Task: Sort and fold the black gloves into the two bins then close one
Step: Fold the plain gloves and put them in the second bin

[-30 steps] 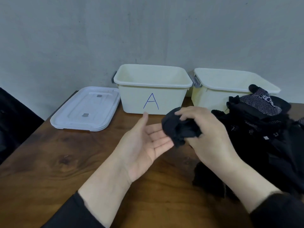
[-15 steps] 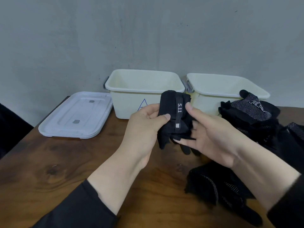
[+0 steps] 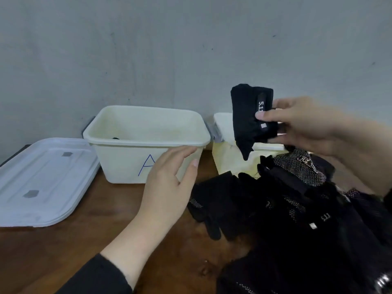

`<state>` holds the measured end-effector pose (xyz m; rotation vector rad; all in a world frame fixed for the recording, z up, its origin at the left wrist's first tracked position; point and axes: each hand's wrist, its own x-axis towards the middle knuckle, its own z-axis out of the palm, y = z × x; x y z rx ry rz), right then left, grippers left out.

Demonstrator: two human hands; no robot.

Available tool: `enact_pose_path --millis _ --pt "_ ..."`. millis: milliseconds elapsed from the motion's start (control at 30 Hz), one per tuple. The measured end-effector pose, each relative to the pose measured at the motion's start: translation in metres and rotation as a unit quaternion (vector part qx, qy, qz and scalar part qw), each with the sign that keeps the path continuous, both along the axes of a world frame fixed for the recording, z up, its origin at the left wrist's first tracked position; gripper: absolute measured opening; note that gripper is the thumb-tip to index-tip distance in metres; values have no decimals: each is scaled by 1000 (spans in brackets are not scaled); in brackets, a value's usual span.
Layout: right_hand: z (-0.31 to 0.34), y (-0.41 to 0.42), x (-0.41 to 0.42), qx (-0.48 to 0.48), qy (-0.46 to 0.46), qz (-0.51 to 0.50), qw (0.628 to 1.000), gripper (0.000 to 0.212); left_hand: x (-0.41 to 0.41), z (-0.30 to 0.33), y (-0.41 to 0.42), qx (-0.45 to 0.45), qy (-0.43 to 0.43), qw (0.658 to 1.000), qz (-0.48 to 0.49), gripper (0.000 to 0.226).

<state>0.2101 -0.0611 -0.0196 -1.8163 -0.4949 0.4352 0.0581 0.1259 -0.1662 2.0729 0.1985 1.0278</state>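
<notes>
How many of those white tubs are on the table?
2: the bin marked A stands beside the flat lid; the second bin stands to its right, partly hidden by gloves.

The near wall of the left bin (image 3: pixel 127 164) bears a blue handwritten "A", partly covered by the left hand (image 3: pixel 169 183). The folded glove (image 3: pixel 248 117) pinched by the right hand (image 3: pixel 307 126) reads "5.1", the rest hidden. A glove in the pile (image 3: pixel 324 217) shows "5.11".

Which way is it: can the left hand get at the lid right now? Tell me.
Probably yes. The left hand is open, holds nothing, and hovers before bin A; the lid lies flat beside that bin with nothing on it.
</notes>
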Motion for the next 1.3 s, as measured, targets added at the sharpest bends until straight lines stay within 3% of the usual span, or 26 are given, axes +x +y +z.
enact_pose_path --millis 100,233,300,533,800,900,967,1067,1133,1200,1300 --pt "16 5 52 -100 -26 -44 994 28 27 -22 9 153 -26 987 43 35" --pt "12 24 101 -234 -21 -61 970 15 50 -14 -2 240 -36 966 90 38" --pt "4 35 125 -267 -20 -77 960 17 60 -9 -3 266 -37 960 81 37" --pt "-44 62 169 -408 39 -64 910 15 82 12 9 302 112 941 99 35" --pt "-87 81 171 -436 111 43 892 16 86 6 11 336 127 926 116 37" --pt "-95 89 164 -546 30 89 833 26 87 6 12 338 123 925 119 35" --pt "-99 95 159 -621 -38 129 772 22 86 5 12 341 121 925 119 35" --pt "-95 98 155 -670 -89 135 725 18 87 5 12 342 123 924 117 34" --pt "-86 95 155 -664 -102 123 731 27 87 5 12 341 123 925 114 34" --pt "-74 93 156 -625 -114 101 766 36 86 4 13 343 121 924 114 34" --pt "-52 87 147 -576 -212 78 786 44 86 2 13 348 111 924 113 34"
